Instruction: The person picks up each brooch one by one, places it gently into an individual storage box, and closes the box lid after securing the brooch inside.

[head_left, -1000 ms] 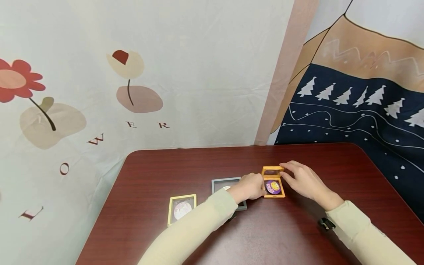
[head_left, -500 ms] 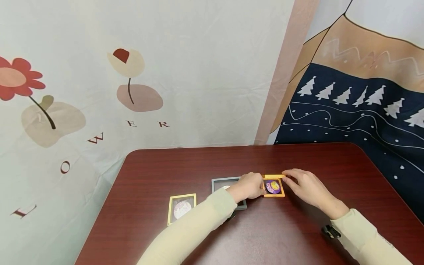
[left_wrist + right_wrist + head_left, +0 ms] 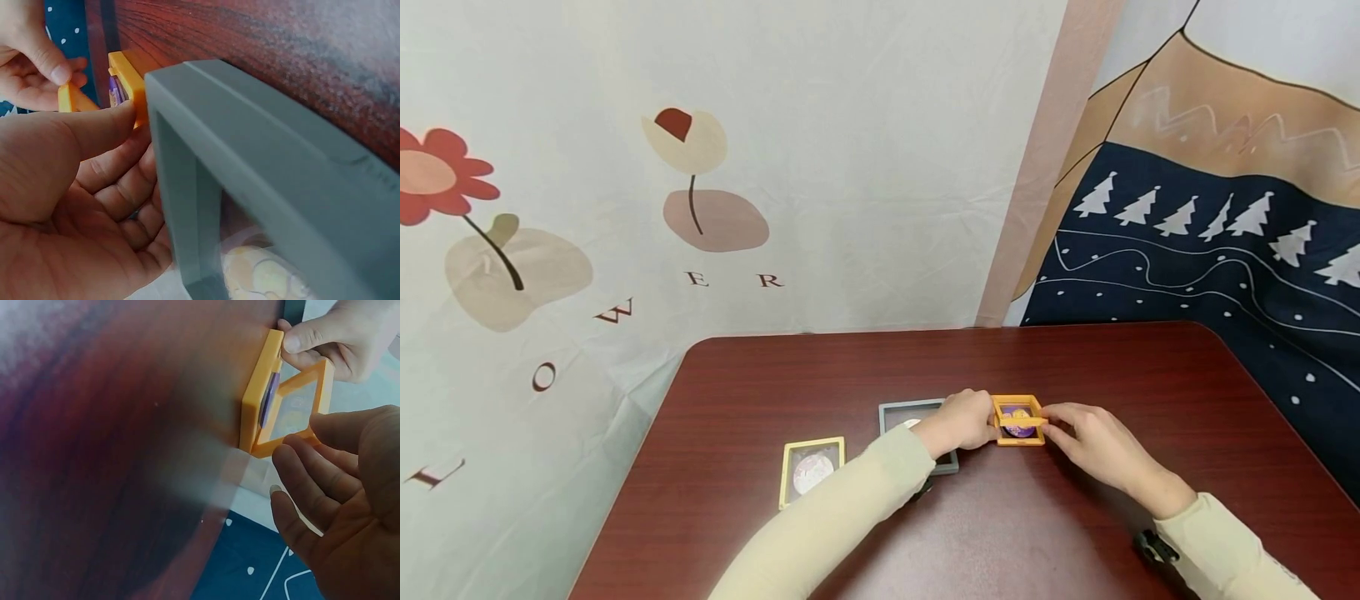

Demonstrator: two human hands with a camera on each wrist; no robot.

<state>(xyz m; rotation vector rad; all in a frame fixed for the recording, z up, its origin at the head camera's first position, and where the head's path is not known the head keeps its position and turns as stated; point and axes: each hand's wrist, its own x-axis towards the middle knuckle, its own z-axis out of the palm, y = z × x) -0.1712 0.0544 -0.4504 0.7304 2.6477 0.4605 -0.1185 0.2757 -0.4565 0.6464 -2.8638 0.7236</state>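
A small orange display case lies on the table with its lid partly lowered over the base. Inside the base sits a round purple badge, seen edge-on in the right wrist view. My left hand grips the left edge of the base, thumb against the frame. At the right, my right hand pinches the lid's side between thumb and fingers, the clear window between the two hands. A larger grey display case lies just left of the orange one, partly hidden under my left hand.
A yellow display case with a pale round badge lies further left, partly covered by the left sleeve. The dark red table ends at a printed curtain behind.
The orange lid has swung from standing upright at the back down toward the base. My right hand has come nearer and lower with it. The left hand has stayed in place.
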